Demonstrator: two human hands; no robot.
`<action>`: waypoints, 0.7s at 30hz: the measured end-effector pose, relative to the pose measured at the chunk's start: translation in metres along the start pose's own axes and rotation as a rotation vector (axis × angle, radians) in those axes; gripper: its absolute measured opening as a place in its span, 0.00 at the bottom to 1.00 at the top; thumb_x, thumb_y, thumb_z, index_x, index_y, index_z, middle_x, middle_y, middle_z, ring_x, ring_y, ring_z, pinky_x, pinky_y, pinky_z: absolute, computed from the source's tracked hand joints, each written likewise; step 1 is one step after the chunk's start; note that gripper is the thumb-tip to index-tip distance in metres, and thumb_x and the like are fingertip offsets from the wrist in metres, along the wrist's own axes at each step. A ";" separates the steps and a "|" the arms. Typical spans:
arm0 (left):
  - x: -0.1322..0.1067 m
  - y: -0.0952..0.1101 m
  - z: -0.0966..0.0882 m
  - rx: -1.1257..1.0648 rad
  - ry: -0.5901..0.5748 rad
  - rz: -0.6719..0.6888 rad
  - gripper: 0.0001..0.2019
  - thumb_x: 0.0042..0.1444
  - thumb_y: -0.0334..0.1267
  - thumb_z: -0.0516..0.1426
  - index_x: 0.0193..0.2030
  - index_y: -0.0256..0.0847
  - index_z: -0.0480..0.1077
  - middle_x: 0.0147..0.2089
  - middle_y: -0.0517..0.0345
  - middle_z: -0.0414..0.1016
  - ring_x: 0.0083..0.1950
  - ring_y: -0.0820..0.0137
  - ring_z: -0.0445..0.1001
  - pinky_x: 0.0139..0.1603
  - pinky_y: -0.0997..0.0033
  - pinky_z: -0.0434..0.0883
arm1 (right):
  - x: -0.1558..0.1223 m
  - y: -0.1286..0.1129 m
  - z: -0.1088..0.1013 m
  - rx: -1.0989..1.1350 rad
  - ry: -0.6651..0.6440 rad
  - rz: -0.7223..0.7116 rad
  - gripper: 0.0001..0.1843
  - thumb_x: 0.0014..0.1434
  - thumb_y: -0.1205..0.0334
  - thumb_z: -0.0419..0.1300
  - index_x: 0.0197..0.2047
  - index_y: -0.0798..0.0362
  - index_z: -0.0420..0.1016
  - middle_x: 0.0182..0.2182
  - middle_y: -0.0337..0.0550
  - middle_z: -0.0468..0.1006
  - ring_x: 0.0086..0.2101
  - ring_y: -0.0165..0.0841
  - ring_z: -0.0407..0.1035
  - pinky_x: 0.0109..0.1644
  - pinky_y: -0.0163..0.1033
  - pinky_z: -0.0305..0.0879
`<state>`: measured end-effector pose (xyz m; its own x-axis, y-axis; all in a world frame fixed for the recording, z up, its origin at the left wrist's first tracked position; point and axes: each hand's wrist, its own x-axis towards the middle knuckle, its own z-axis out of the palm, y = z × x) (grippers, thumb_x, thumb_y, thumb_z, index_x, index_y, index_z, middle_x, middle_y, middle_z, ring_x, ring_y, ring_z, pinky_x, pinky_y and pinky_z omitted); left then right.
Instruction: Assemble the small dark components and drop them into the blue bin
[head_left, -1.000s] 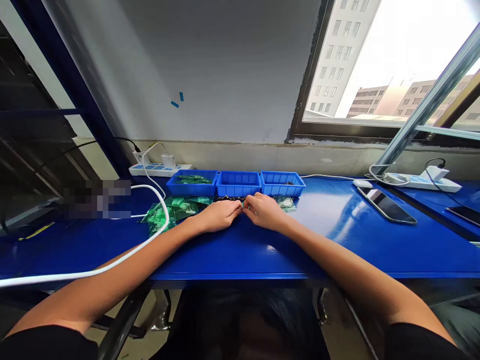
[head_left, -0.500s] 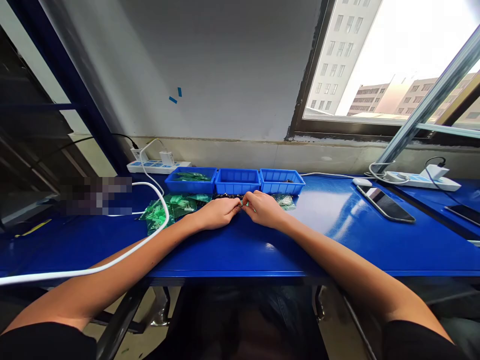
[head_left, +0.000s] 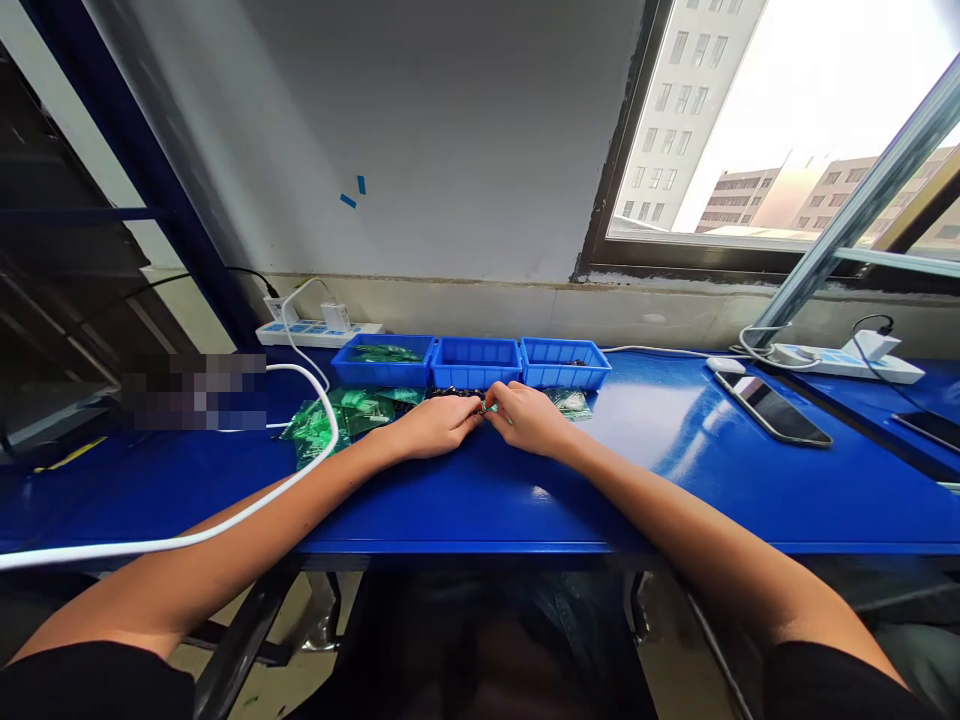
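Observation:
My left hand (head_left: pixel 441 424) and my right hand (head_left: pixel 526 415) meet above the blue table (head_left: pixel 480 505), fingertips pinched close together. Between them is a tiny greenish piece (head_left: pixel 487 407), too small and too covered by fingers to name. Small dark parts (head_left: pixel 450 392) lie just beyond my left hand, partly hidden by it. To the left are green plastic packets (head_left: pixel 360 410) in a loose pile. A clear packet with pale greenish contents (head_left: pixel 570 403) lies past my right hand.
Behind the hands stand a left blue bin (head_left: pixel 384 372) with green packets, a middle blue bin (head_left: pixel 477 376) and a right blue bin (head_left: pixel 564 376) holding some small dark pieces. A white cable (head_left: pixel 225 522) crosses my left forearm. Phone (head_left: pixel 776 408) and power strip (head_left: pixel 862 365) lie right.
Slightly more green shows between my fingertips. Both hands stay in nearly the same place; the whole view has shifted a little.

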<state>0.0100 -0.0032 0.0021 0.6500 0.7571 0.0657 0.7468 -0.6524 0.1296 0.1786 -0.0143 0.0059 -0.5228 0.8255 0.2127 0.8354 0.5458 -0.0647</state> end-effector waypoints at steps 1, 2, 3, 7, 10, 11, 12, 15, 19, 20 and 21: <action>0.000 0.000 0.000 0.002 -0.003 -0.002 0.10 0.63 0.38 0.43 0.35 0.41 0.61 0.39 0.51 0.74 0.40 0.63 0.73 0.40 0.67 0.67 | 0.000 0.000 0.000 0.002 -0.002 0.001 0.11 0.62 0.64 0.51 0.47 0.57 0.67 0.34 0.45 0.75 0.42 0.35 0.68 0.42 0.35 0.60; 0.000 0.000 0.000 0.002 -0.004 -0.003 0.10 0.63 0.38 0.43 0.35 0.41 0.61 0.39 0.51 0.74 0.40 0.63 0.73 0.40 0.67 0.67 | 0.000 0.000 -0.001 0.003 -0.006 0.002 0.11 0.62 0.64 0.51 0.47 0.57 0.67 0.34 0.46 0.75 0.42 0.35 0.68 0.42 0.36 0.60; 0.000 -0.001 0.001 0.003 -0.002 -0.001 0.10 0.62 0.37 0.43 0.35 0.41 0.61 0.39 0.51 0.74 0.41 0.63 0.73 0.40 0.67 0.67 | 0.000 0.000 -0.001 0.004 -0.008 0.002 0.11 0.62 0.64 0.51 0.47 0.57 0.66 0.34 0.46 0.75 0.42 0.35 0.68 0.42 0.36 0.60; 0.000 -0.002 0.002 -0.001 0.010 0.015 0.09 0.62 0.37 0.43 0.34 0.41 0.61 0.38 0.52 0.74 0.40 0.64 0.73 0.40 0.68 0.67 | -0.001 0.000 0.000 -0.002 -0.007 0.004 0.12 0.62 0.63 0.51 0.48 0.57 0.66 0.34 0.46 0.75 0.42 0.36 0.68 0.42 0.36 0.60; 0.000 -0.002 0.002 -0.002 0.009 0.019 0.09 0.62 0.37 0.43 0.34 0.41 0.61 0.38 0.52 0.74 0.40 0.65 0.73 0.41 0.68 0.67 | -0.001 0.001 0.001 -0.010 0.002 0.000 0.13 0.62 0.62 0.52 0.49 0.57 0.66 0.34 0.46 0.75 0.42 0.36 0.68 0.42 0.36 0.60; 0.000 -0.002 0.002 -0.001 0.007 0.018 0.09 0.62 0.37 0.43 0.34 0.41 0.61 0.38 0.52 0.74 0.40 0.65 0.73 0.41 0.68 0.67 | -0.001 0.001 0.001 -0.011 0.005 -0.002 0.13 0.62 0.62 0.52 0.49 0.56 0.66 0.34 0.45 0.75 0.42 0.36 0.68 0.42 0.36 0.60; 0.000 -0.001 0.002 -0.002 0.006 0.018 0.09 0.62 0.37 0.43 0.33 0.41 0.61 0.38 0.52 0.74 0.40 0.65 0.72 0.41 0.68 0.67 | -0.001 0.001 0.002 -0.011 0.007 -0.005 0.13 0.62 0.62 0.52 0.49 0.56 0.66 0.34 0.45 0.75 0.42 0.35 0.68 0.41 0.35 0.60; 0.000 -0.001 0.002 -0.018 0.009 0.023 0.09 0.62 0.37 0.43 0.34 0.41 0.61 0.38 0.53 0.74 0.40 0.65 0.72 0.41 0.68 0.67 | -0.001 0.002 0.002 -0.013 0.010 -0.013 0.12 0.63 0.62 0.52 0.48 0.55 0.66 0.33 0.44 0.75 0.42 0.35 0.68 0.40 0.35 0.60; 0.000 -0.002 0.002 -0.030 0.000 0.033 0.10 0.62 0.38 0.43 0.34 0.41 0.61 0.39 0.53 0.74 0.40 0.65 0.73 0.41 0.68 0.66 | 0.000 0.003 0.003 -0.014 0.006 -0.019 0.11 0.63 0.62 0.52 0.46 0.55 0.68 0.33 0.45 0.75 0.41 0.35 0.68 0.39 0.35 0.59; 0.000 -0.002 0.002 -0.030 -0.002 0.032 0.10 0.62 0.38 0.43 0.34 0.41 0.61 0.39 0.52 0.74 0.40 0.65 0.73 0.41 0.68 0.66 | 0.000 0.003 0.004 -0.014 0.009 -0.020 0.11 0.62 0.62 0.52 0.46 0.55 0.68 0.34 0.45 0.75 0.41 0.35 0.68 0.39 0.35 0.59; 0.000 -0.002 0.002 -0.027 -0.002 0.030 0.10 0.62 0.38 0.43 0.34 0.41 0.61 0.39 0.52 0.74 0.40 0.65 0.73 0.41 0.68 0.66 | 0.000 0.004 0.004 -0.012 0.013 -0.019 0.11 0.62 0.62 0.52 0.46 0.55 0.68 0.34 0.45 0.75 0.42 0.35 0.68 0.40 0.35 0.59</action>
<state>0.0087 -0.0019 0.0000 0.6722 0.7372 0.0683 0.7229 -0.6735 0.1545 0.1811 -0.0117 0.0017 -0.5364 0.8130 0.2265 0.8275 0.5594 -0.0484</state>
